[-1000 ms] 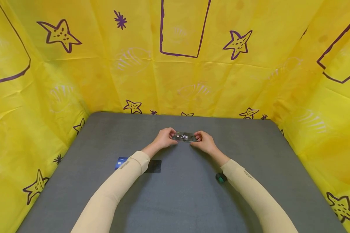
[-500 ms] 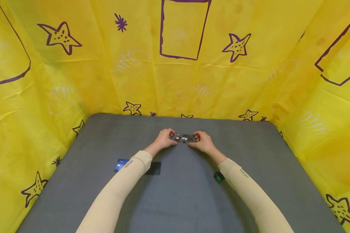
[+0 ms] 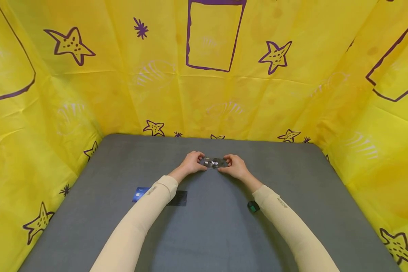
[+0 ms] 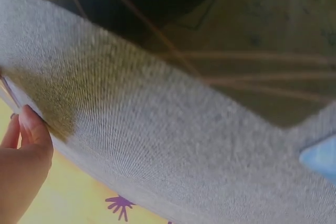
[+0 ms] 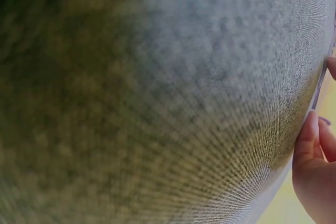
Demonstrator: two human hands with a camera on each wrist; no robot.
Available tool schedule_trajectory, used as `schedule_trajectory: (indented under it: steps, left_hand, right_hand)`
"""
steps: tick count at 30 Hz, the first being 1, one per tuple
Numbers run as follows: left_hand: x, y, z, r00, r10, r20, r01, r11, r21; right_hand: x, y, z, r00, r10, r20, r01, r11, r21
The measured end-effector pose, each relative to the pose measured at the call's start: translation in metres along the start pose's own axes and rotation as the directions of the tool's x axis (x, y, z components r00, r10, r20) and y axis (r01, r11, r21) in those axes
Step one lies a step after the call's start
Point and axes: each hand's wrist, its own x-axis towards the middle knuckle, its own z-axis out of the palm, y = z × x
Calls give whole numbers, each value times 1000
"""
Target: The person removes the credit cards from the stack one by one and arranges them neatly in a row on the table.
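Note:
A dark card with white "Vip" lettering (image 3: pixel 214 163) lies level between the two hands near the far part of the table, in the head view. My left hand (image 3: pixel 192 162) pinches its left end between thumb and fingers. Its right end is pinched by my right hand (image 3: pixel 236 166). In the left wrist view the left hand (image 4: pixel 30 148) shows at the lower left edge; in the right wrist view the right hand (image 5: pixel 315 166) shows at the right edge, with the card seen only as a thin edge.
Under the left forearm lie a blue card (image 3: pixel 140 193) and a black card (image 3: pixel 178 198), both partly hidden by the sleeve. Beside the right cuff sits a small black and green object (image 3: pixel 253 206), its kind unclear. Yellow patterned cloth (image 3: pixel 204 102) walls in the grey table (image 3: pixel 210 226).
The head view has tilted slightly upward, so everything sits a little lower in it. Both hands keep their grip on the Vip card; the right thumb has shifted slightly left along its near edge.

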Motion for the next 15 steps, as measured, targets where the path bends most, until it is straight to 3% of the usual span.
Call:
schedule_trajectory:
  steps: [15]
  left_hand:
    - [4, -3, -3, 998, 9, 62, -8, 1000, -15]
  right_hand:
    - [1, 1, 2, 1000, 22, 22, -22, 1000, 2]
